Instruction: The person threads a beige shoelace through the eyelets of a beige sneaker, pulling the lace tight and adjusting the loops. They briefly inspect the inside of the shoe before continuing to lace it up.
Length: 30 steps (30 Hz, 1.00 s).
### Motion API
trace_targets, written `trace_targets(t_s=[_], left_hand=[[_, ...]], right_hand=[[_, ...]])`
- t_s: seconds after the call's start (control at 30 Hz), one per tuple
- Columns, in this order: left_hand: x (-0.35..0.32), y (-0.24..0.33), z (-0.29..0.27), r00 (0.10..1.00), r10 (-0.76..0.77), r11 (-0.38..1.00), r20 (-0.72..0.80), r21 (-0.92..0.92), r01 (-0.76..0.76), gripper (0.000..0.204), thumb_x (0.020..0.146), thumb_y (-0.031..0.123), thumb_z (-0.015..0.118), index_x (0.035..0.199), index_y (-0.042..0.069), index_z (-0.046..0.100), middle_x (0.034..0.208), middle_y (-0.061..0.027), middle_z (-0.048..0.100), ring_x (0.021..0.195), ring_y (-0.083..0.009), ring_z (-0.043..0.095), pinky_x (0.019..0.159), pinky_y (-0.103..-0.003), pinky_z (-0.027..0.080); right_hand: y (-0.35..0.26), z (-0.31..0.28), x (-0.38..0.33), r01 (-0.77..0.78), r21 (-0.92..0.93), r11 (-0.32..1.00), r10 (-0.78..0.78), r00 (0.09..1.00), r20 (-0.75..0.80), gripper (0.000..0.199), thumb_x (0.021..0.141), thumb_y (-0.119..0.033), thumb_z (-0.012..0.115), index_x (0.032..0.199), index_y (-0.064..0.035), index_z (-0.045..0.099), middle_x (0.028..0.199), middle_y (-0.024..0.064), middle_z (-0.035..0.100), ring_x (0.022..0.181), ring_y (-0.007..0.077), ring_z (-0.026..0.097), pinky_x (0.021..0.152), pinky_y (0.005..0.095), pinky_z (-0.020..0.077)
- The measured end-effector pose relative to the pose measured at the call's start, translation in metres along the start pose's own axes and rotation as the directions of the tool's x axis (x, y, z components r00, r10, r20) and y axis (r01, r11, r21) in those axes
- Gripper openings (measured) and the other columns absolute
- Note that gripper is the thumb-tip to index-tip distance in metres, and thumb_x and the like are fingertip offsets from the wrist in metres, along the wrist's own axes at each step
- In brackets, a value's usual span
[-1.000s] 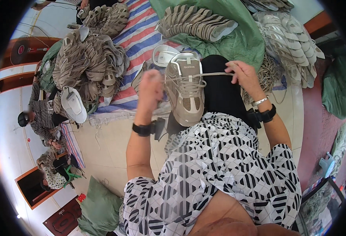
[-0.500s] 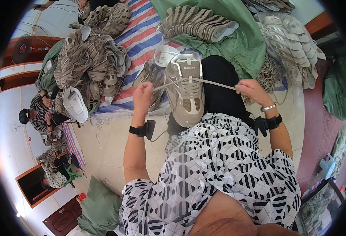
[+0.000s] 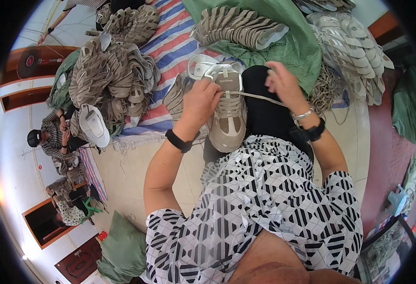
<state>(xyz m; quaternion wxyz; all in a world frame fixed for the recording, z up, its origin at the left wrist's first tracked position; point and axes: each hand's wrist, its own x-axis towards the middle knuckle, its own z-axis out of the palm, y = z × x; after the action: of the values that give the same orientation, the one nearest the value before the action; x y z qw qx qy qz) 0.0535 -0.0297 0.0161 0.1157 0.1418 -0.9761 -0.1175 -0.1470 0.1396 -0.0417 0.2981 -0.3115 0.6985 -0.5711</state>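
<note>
Left hand (image 3: 201, 102): on left side of beige sneaker (image 3: 230, 127), touching near the upper eyelets; fingers curled, tips partly hidden, can't tell if closed on anything. Right hand (image 3: 286, 87): raised near right edge of black-trousered lap (image 3: 264, 116), clear of the sneaker, fingers loosely bent; can't tell if gripping. Tan lace (image 3: 261, 97): running from sneaker's upper eyelets across the knee to the heel of right hand. Sneaker: at left part of lap, toe pointing toward patterned shirt (image 3: 264, 184), tongue and lacing facing up. Black wristband (image 3: 179, 140) on left wrist; silver bangle (image 3: 304, 114) and second black band (image 3: 314, 131) on right. Striped sheet (image 3: 166, 43) beyond: big heap of brown uppers (image 3: 96, 71) along its left edge, smaller brown stack (image 3: 174, 99) by its near edge, white piece (image 3: 197, 68) just past sneaker's collar. Green sheet (image 3: 308, 66) farther right, carrying fanned row of uppers (image 3: 238, 31); loose lace pile (image 3: 322, 92) beside its right edge.
</note>
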Motion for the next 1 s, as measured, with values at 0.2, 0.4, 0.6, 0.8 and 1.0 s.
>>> trace_targets(t_s=[0.2, 0.4, 0.6, 0.8, 1.0], left_hand=[[0.011, -0.003, 0.020, 0.997, -0.039, 0.964, 0.060, 0.266, 0.022, 0.014, 0.083, 0.021, 0.064, 0.088, 0.010, 0.056, 0.088, -0.0059, 0.054, 0.083, -0.0237, 0.061, 0.060, -0.037, 0.054], [0.016, 0.012, 0.025, 0.971, -0.225, 0.941, 0.077, 0.276, 0.196, 0.019, 0.087, 0.026, 0.058, 0.089, 0.007, 0.057, 0.089, -0.0113, 0.056, 0.077, -0.0296, 0.062, 0.062, -0.041, 0.053], [-0.005, -0.008, 0.010, 0.870, -0.409, 0.895, 0.276, -0.068, 0.442, 0.032, 0.094, 0.030, 0.045, 0.088, 0.003, 0.060, 0.084, -0.0187, 0.062, 0.081, -0.0377, 0.060, 0.070, -0.049, 0.046], [-0.024, -0.014, 0.019, 0.872, -0.489, 0.778, -0.021, -0.462, 0.425, 0.022, 0.098, 0.013, 0.047, 0.114, 0.001, 0.056, 0.081, -0.0091, 0.064, 0.072, -0.0166, 0.059, 0.070, -0.030, 0.047], [-0.029, -0.009, 0.028, 0.762, -0.647, 0.247, 0.024, -0.939, 0.240, 0.036, 0.097, 0.008, 0.049, 0.130, -0.002, 0.040, 0.096, -0.0079, 0.067, 0.077, -0.0113, 0.060, 0.077, -0.027, 0.050]], right_hand=[[-0.008, 0.053, -0.021, 0.455, -0.502, 0.735, -0.315, 0.885, 0.343, 0.007, 0.085, -0.010, 0.052, 0.091, -0.0059, 0.053, 0.071, 0.0132, 0.061, 0.066, 0.0335, 0.063, 0.055, 0.0416, 0.0503], [-0.007, 0.047, -0.027, 0.659, -0.378, 0.650, -0.389, 0.716, 0.580, 0.006, 0.084, -0.010, 0.055, 0.088, -0.0058, 0.052, 0.069, 0.0102, 0.061, 0.062, 0.0328, 0.063, 0.053, 0.0423, 0.0508], [0.005, 0.036, -0.029, 0.583, -0.259, 0.770, -0.490, 0.801, 0.343, 0.017, 0.090, -0.014, 0.056, 0.100, -0.0021, 0.064, 0.083, 0.0135, 0.061, 0.075, 0.0303, 0.062, 0.069, 0.0375, 0.0510], [0.013, 0.034, -0.011, 0.409, -0.448, 0.795, -0.386, 0.911, 0.148, 0.013, 0.090, -0.008, 0.053, 0.098, 0.0004, 0.061, 0.076, 0.0143, 0.062, 0.062, 0.0218, 0.063, 0.057, 0.0323, 0.0500], [-0.018, 0.036, -0.008, -0.044, -0.167, 0.985, 0.100, 0.934, 0.344, 0.008, 0.087, -0.004, 0.055, 0.081, 0.0017, 0.053, 0.064, 0.0101, 0.060, 0.042, 0.0158, 0.058, 0.040, 0.0270, 0.0455]])
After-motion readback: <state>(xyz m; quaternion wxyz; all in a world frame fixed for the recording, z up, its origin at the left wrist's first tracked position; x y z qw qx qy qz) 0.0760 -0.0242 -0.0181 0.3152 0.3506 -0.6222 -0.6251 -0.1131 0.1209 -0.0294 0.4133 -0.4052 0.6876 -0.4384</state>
